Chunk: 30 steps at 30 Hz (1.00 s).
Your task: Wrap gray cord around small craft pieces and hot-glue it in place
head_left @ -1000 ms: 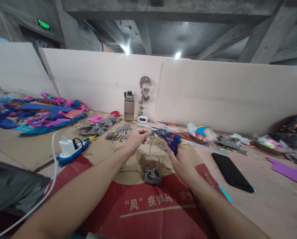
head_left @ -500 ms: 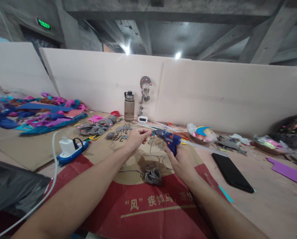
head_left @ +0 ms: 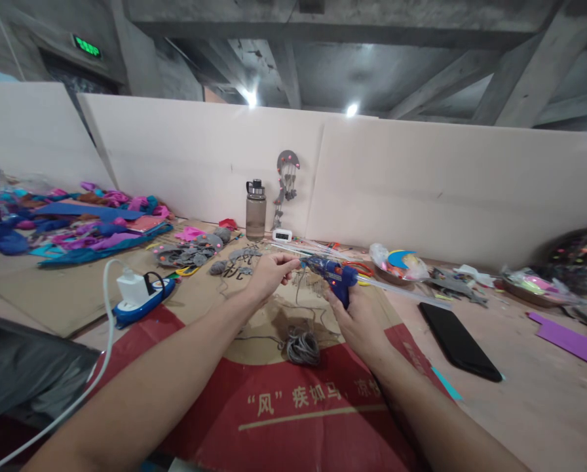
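My right hand (head_left: pixel 357 321) is wrapped round the handle of a blue glue gun (head_left: pixel 340 278), with a long clear glue stick (head_left: pixel 401 290) poking out of its back. The nozzle points left, at the fingertips of my left hand (head_left: pixel 274 276). Those fingers are pinched together by the nozzle; whatever is between them is too small to make out. Below both hands a bundle of grey cord (head_left: pixel 302 346) lies on the red and brown cardboard (head_left: pixel 274 432), a loose strand trailing up from it.
A blue power strip (head_left: pixel 143 305) with a white plug and cable sits at left. A black phone (head_left: pixel 459 341) lies at right. Behind stand a water bottle (head_left: pixel 255 211) and a small white clock (head_left: pixel 282 235). Felt scraps (head_left: pixel 101 223) pile at far left; a bowl (head_left: pixel 399 272) is at back right.
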### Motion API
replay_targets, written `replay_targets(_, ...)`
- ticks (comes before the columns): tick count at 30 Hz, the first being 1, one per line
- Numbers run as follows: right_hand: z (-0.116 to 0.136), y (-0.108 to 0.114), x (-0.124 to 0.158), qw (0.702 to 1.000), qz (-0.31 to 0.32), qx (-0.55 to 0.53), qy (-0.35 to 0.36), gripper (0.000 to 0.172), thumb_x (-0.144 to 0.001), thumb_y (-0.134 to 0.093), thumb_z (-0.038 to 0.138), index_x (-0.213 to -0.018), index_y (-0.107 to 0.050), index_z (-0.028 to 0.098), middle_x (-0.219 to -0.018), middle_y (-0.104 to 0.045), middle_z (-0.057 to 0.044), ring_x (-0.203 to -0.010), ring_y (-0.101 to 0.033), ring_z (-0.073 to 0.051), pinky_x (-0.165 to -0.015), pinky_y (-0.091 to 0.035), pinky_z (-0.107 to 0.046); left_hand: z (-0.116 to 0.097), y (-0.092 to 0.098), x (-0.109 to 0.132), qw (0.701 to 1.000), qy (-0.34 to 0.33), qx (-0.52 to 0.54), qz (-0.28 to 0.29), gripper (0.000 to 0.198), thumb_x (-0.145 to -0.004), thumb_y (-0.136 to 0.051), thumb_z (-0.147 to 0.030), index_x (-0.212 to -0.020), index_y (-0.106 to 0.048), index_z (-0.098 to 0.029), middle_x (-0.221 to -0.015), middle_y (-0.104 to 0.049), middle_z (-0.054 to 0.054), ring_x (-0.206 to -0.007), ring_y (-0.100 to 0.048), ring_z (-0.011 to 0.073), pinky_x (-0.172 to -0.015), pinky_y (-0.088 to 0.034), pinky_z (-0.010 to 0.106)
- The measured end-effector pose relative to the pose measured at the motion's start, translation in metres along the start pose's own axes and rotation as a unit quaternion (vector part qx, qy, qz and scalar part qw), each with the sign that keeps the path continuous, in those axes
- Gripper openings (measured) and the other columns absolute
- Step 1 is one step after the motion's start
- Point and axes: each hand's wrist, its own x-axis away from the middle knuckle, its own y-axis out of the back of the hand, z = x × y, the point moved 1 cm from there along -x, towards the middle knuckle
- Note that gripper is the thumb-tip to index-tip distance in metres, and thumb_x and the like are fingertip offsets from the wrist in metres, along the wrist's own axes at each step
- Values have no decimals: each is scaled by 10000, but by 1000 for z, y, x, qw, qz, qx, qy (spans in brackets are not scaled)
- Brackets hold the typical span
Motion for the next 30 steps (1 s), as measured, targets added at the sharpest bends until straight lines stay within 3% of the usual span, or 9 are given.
replay_targets(21,0,0,-1,1000,1,-9,-27,423,-888,-457,406,-1227,-493,154,-1116,-632,-134,-994,-596,-256,-859,-459,-393,-3,0,1,1000,-3,-10,3,296,-676,-690,-421,-736,-657,-132,-526,-519,-29,-450,-404,60,-440,-321,196)
replay_targets(30,-1,2,-1,999,-12,3,-47,395,-878,-458,380,-1177,-519,129,-936,-659,-123,-810,-615,-246,-726,-475,-368,-5,0,3,1000,-1,-8,6,294,-664,-697,-414,-733,-656,-131,-539,-532,-22,-465,-406,64,-446,-319,200)
